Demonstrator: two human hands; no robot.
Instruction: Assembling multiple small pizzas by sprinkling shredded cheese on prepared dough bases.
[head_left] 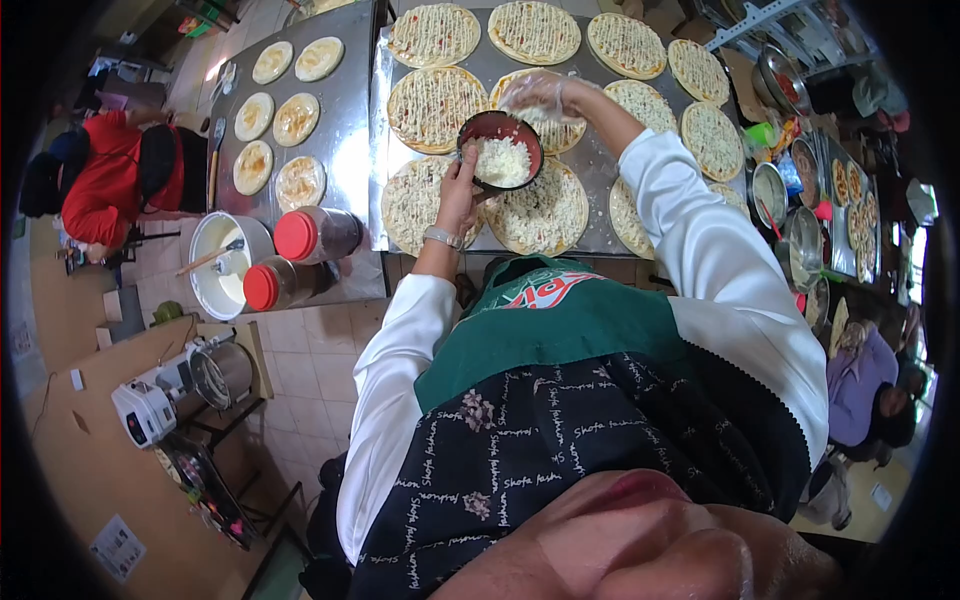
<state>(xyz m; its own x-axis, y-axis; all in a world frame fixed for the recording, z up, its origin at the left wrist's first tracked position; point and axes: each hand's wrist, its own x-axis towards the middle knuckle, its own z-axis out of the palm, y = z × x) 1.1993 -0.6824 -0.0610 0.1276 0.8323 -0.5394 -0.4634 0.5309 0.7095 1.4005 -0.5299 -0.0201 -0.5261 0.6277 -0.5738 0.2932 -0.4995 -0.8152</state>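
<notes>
My left hand [459, 188], with a watch at the wrist, grips a dark bowl [488, 126] by its left side. Inside the bowl lies a heap of white grated cheese [503, 163]. Over a pizza base [560, 136] just beyond the bowl hangs my right hand [537, 93] in a clear plastic glove. Its fingers point down and left, but the loose glove and blur hide how they are set. In front of the bowl sits a pizza with white shreds [540, 215]. Another pizza with creamy stripes [435, 108] lies to the left.
Several more pizzas cover the metal table [378, 130]. On the left table are small dough rounds [297, 119], two red-lidded jars [318, 236] and a white bucket [199, 262]. Bowls [803, 245] crowd the right side. A person in red [100, 185] stands at the far left.
</notes>
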